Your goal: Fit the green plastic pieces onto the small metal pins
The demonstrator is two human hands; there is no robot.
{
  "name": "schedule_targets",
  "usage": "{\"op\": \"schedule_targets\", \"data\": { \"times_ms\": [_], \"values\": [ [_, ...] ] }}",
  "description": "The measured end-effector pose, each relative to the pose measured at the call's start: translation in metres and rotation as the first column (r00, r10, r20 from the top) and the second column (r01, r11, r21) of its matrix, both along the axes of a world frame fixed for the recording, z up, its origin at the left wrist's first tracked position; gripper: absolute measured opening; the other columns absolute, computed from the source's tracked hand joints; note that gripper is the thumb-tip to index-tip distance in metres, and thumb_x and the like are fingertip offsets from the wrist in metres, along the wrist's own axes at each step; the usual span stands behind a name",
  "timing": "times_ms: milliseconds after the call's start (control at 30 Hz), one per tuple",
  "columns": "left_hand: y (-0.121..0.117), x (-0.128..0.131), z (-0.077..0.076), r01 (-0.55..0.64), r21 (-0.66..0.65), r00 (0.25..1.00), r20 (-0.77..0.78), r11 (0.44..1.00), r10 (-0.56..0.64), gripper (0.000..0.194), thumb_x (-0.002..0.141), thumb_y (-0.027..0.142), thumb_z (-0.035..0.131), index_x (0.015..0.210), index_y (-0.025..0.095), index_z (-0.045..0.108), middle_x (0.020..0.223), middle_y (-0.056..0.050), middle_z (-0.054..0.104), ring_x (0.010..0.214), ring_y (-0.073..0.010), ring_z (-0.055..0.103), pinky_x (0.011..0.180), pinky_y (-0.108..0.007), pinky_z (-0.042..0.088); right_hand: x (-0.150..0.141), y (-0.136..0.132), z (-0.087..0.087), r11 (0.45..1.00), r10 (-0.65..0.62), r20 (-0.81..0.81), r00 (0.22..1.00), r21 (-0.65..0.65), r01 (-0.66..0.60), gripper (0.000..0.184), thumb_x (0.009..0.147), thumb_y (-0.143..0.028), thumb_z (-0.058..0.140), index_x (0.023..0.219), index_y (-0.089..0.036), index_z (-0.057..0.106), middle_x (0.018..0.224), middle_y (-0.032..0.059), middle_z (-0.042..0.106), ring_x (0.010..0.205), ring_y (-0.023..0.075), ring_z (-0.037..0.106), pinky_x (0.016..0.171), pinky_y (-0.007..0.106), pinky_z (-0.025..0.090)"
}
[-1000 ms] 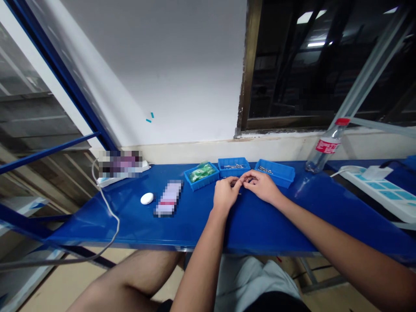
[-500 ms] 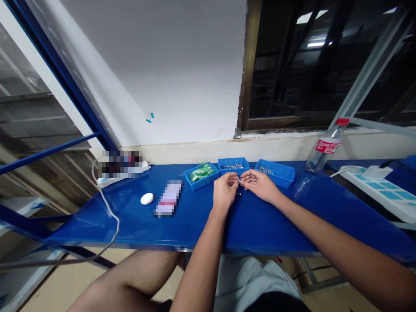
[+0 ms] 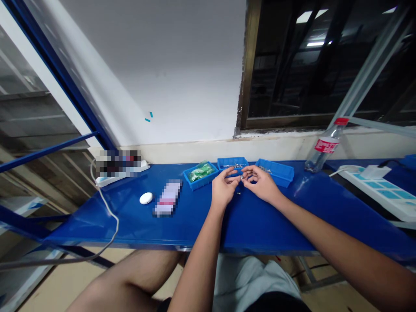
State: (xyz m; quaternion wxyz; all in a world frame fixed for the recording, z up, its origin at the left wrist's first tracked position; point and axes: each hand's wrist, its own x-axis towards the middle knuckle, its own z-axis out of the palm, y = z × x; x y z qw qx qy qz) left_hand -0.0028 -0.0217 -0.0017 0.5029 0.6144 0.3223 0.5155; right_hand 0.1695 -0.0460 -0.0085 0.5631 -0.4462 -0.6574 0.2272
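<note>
My left hand [image 3: 223, 190] and my right hand [image 3: 260, 183] meet over the blue table, fingertips pinched together around a small shiny metal piece [image 3: 241, 177]. Its exact kind is too small to tell; both hands appear to grip it. Below the fingertips, a small screw [image 3: 238, 193] lies on the table. Just beyond my hands stand a blue bin [image 3: 232, 162] with long thin metal parts and another blue bin [image 3: 282, 174] with small metal pieces, partly hidden by my right hand. Left of my hands, a third blue bin [image 3: 195, 186] holds green plastic bags [image 3: 199, 172].
On the blue table [image 3: 191, 225], a white round object [image 3: 146, 198] lies beside a blurred-out phone-shaped item [image 3: 168, 198]. A plastic bottle [image 3: 325, 147] with a red cap stands at the back right. Power strips [image 3: 386, 188] lie right and back left, and a cable [image 3: 113, 216] hangs over the left edge.
My right hand's fingers have shifted and lifted slightly around the small metal piece. My left hand stays nearly in place. The view has moved very slightly.
</note>
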Motion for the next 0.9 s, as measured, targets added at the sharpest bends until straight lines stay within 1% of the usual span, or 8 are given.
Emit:
{"op": "schedule_targets", "data": {
  "times_ms": [133,233,300,433,500,600,733,900],
  "values": [
    [-0.006,0.000,0.001,-0.042,0.210,0.963,-0.253,0.977,0.095,0.041,0.091,0.014,0.069,0.131,0.019,0.068,0.129,-0.012,0.074,0.100,-0.0224,0.078,0.089,-0.035,0.064,0.015,0.006,0.005,0.986,-0.155,0.146,0.977,0.077,0.145,0.027,0.084,-0.024,0.068,0.110,-0.023,0.063,0.094,0.0040,0.068,0.076,0.0187,0.065,0.067,0.032,0.055],
    [-0.011,-0.002,0.003,0.022,0.442,0.817,-0.524,0.897,0.239,0.031,0.091,0.028,0.074,0.120,0.019,0.075,0.124,-0.012,0.075,0.113,-0.0280,0.071,0.106,-0.045,0.055,0.040,0.013,0.008,0.920,-0.378,0.322,0.868,0.232,0.315,0.016,0.084,-0.020,0.063,0.100,-0.022,0.066,0.093,0.0061,0.070,0.082,0.0228,0.066,0.078,0.037,0.055],
    [-0.013,-0.005,0.003,0.071,0.491,0.730,-0.619,0.868,0.290,0.032,0.090,0.038,0.075,0.117,0.020,0.077,0.122,-0.011,0.075,0.117,-0.0299,0.067,0.112,-0.048,0.049,0.057,0.016,0.008,0.887,-0.458,0.425,0.781,0.285,0.365,0.015,0.082,-0.016,0.060,0.094,-0.022,0.067,0.091,0.0073,0.071,0.089,0.0263,0.066,0.087,0.042,0.054],
    [-0.010,-0.012,0.000,0.105,0.460,0.649,-0.703,0.882,0.290,0.044,0.085,0.053,0.079,0.114,0.019,0.080,0.118,-0.013,0.074,0.113,-0.0304,0.068,0.109,-0.044,0.051,0.076,0.018,0.006,0.853,-0.522,0.535,0.664,0.317,0.414,0.014,0.088,-0.019,0.059,0.095,-0.021,0.070,0.093,0.0099,0.074,0.096,0.0313,0.065,0.096,0.049,0.049],
    [-0.008,-0.015,-0.002,0.101,0.418,0.623,-0.734,0.903,0.270,0.047,0.082,0.055,0.081,0.113,0.019,0.081,0.114,-0.013,0.073,0.107,-0.0295,0.069,0.100,-0.040,0.055,0.074,0.016,0.007,0.854,-0.521,0.542,0.659,0.336,0.398,0.014,0.091,-0.022,0.059,0.097,-0.021,0.072,0.097,0.0110,0.075,0.099,0.0323,0.065,0.098,0.051,0.048],
    [-0.005,-0.017,-0.004,0.131,0.403,0.613,-0.751,0.906,0.246,0.032,0.089,0.045,0.077,0.110,0.021,0.082,0.106,-0.011,0.073,0.099,-0.0256,0.071,0.093,-0.036,0.057,0.058,0.010,0.009,0.885,-0.460,0.527,0.714,0.339,0.320,0.015,0.095,-0.025,0.058,0.100,-0.022,0.072,0.100,0.0104,0.075,0.102,0.0319,0.064,0.098,0.050,0.050],
    [-0.001,-0.017,-0.005,0.123,0.418,0.624,-0.738,0.900,0.257,0.018,0.094,0.028,0.071,0.107,0.022,0.082,0.106,-0.010,0.074,0.100,-0.0235,0.070,0.094,-0.034,0.057,0.030,0.003,0.002,0.971,-0.195,0.581,0.791,0.226,0.074,0.023,0.099,-0.022,0.053,0.113,-0.024,0.071,0.112,0.0084,0.075,0.106,0.0281,0.068,0.099,0.046,0.054],
    [0.001,-0.015,-0.008,0.024,0.422,0.660,-0.687,0.906,0.302,0.028,0.092,0.011,0.066,0.116,0.020,0.077,0.108,-0.008,0.075,0.093,-0.0198,0.071,0.092,-0.030,0.057,0.015,0.010,-0.015,0.986,-0.093,0.687,0.721,0.165,-0.030,0.030,0.100,-0.021,0.054,0.126,-0.024,0.069,0.128,0.0100,0.072,0.121,0.0297,0.064,0.106,0.049,0.053]
  ]
}}
